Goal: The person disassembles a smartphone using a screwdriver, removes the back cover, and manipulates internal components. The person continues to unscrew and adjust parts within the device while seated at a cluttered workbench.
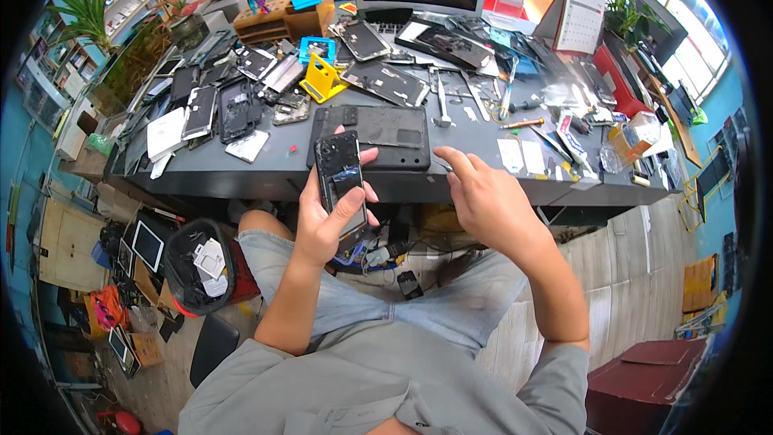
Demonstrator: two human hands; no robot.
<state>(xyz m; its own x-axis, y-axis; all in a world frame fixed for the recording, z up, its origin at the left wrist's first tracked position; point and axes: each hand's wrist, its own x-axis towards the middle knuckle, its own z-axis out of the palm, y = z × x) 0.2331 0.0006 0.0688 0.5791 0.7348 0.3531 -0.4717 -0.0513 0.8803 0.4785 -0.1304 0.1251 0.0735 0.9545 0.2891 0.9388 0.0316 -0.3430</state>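
phone [336, 163]: in the left hand [324, 213], thumb across its lower part, other fingers curled round its right side | phone spot: before the desk's [270, 161] front edge, by the black tray [386, 135] | right hand [495, 203]: apart from phone, thumb and forefinger narrow, cannot tell if gripping

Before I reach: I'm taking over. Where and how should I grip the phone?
Probably pinch the phone at its upper right corner, from the person's right: it is slim and that corner looks bare, while the left hand lays its thumb across the lower front, fingertips along the right edge below.
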